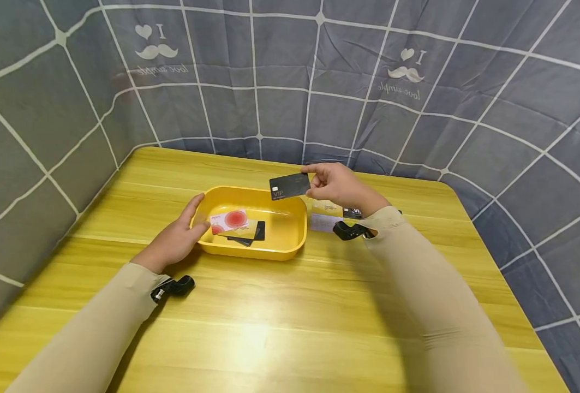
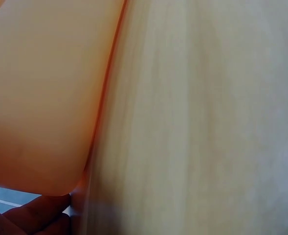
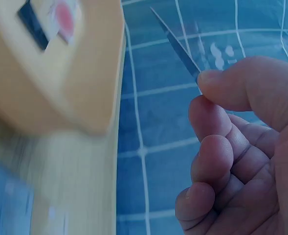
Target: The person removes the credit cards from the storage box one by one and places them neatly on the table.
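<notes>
A black card [image 1: 290,186] with "VIP" printed on it is pinched between the thumb and fingers of my right hand [image 1: 338,184], raised over the right end of a yellow plastic tray [image 1: 250,254]. The right wrist view shows that card [image 3: 178,49] nearly edge-on. My left hand [image 1: 174,240] grips the tray's left end, thumb over the rim. Inside the tray, a white card with red circles [image 1: 233,219] overlaps a yellow card [image 1: 245,231], and black cards [image 1: 259,231] lie partly beneath them.
Right of the tray, a yellow card [image 1: 327,207], a black card [image 1: 352,213] and a pale lilac card [image 1: 324,222] lie on the wooden table [image 1: 270,316], partly hidden by my right hand and wrist camera. A grey checked curtain [image 1: 280,71] hangs behind the table and along its sides.
</notes>
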`<action>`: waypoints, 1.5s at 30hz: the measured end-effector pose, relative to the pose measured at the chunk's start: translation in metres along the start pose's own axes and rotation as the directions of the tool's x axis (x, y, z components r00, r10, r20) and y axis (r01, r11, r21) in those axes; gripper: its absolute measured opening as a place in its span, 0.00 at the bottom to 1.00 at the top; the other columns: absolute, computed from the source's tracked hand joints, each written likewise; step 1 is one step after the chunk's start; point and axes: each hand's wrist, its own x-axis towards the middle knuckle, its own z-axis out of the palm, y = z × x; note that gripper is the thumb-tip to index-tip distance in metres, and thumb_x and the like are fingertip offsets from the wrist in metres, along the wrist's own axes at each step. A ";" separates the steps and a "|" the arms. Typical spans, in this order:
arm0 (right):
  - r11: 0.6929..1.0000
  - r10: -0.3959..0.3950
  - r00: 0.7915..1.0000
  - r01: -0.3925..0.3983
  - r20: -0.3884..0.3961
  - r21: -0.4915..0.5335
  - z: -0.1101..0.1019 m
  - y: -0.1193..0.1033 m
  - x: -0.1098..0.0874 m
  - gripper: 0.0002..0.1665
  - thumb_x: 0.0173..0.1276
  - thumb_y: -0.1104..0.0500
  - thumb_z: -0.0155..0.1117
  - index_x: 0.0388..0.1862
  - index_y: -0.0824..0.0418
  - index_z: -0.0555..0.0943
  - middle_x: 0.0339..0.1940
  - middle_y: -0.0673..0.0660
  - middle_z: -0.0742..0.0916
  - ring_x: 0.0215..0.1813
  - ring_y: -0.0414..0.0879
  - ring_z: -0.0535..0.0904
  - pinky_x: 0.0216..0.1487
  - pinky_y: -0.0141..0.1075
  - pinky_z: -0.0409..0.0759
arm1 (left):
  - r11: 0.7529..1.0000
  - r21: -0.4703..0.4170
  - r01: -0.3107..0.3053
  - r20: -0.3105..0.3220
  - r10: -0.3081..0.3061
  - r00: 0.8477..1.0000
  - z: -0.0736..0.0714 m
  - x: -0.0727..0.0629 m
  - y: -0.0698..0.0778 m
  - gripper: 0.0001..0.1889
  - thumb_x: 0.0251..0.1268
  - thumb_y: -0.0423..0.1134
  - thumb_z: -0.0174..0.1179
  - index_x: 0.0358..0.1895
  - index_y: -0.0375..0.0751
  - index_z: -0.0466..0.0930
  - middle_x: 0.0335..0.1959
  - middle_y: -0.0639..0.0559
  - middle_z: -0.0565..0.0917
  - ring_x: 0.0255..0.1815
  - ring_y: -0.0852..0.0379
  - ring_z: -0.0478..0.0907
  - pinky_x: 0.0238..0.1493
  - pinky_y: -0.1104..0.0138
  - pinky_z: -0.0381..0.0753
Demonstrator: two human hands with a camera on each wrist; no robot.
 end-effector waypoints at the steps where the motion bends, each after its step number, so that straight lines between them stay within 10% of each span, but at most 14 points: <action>1: 1.000 0.007 1.000 -0.007 -0.007 -0.004 -0.004 0.004 -0.005 0.37 0.72 0.61 0.69 0.79 0.57 0.72 0.31 0.54 0.85 0.21 0.43 0.66 0.34 0.38 0.74 | 1.000 0.003 0.001 -0.001 -0.001 1.000 0.000 0.000 0.000 0.40 0.84 0.58 0.41 0.88 0.63 0.29 0.85 0.28 0.53 0.77 0.19 0.62 0.75 0.28 0.60; 24: 0.963 0.255 0.965 -0.259 -0.056 -0.077 -0.054 0.107 -0.097 0.37 0.76 0.59 0.67 0.81 0.63 0.68 0.40 0.59 0.86 0.24 0.42 0.68 0.32 0.37 0.71 | 0.999 -0.010 0.038 0.001 -0.038 0.999 0.001 0.002 0.003 0.41 0.84 0.59 0.41 0.87 0.64 0.27 0.85 0.29 0.51 0.78 0.19 0.60 0.74 0.27 0.59; 45: 0.953 0.302 0.953 -0.302 0.032 -0.021 -0.043 0.157 -0.114 0.40 0.76 0.61 0.66 0.82 0.68 0.64 0.32 0.55 0.82 0.24 0.40 0.67 0.30 0.35 0.67 | 0.998 -0.027 0.064 0.007 -0.064 0.998 0.008 0.007 0.014 0.41 0.84 0.58 0.42 0.87 0.65 0.27 0.84 0.27 0.53 0.78 0.19 0.61 0.74 0.26 0.58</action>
